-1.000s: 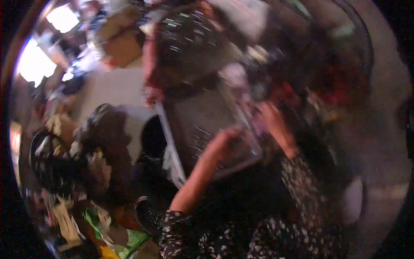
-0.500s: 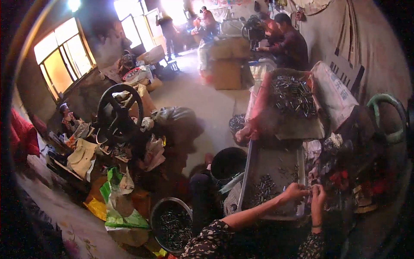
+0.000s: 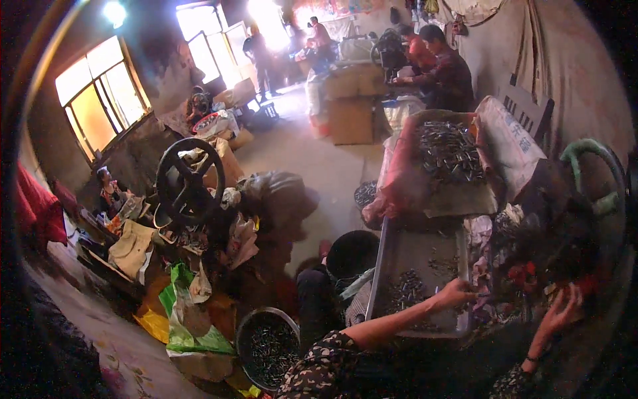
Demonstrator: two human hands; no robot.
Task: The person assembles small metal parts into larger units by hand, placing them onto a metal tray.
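My left hand [image 3: 456, 294] is over the right edge of a metal tray [image 3: 377, 282], its fingers pinched together. What they hold is too small to make out. Small dark metal tube-like pieces [image 3: 407, 290] lie in a loose pile on that tray. Further right, my right hand [image 3: 562, 312] is raised beside a dark machine [image 3: 565, 249] with red parts, fingers apart and partly bent. Shadow hides whether its fingertips touch the machine.
Beyond the tray stands a red-lined bin [image 3: 393, 174] heaped with similar metal pieces. A basin of them [image 3: 240, 342] and a black bucket [image 3: 352, 253] stand to the left. A dark handwheel [image 3: 191, 179] rises among sacks; a green-wrapped wheel [image 3: 588, 149] is at right. People work at the back.
My right hand has parted from my left and moved right, to the dark machine. My left hand stays near the tray's edge, still pinched. The view has shifted slightly.
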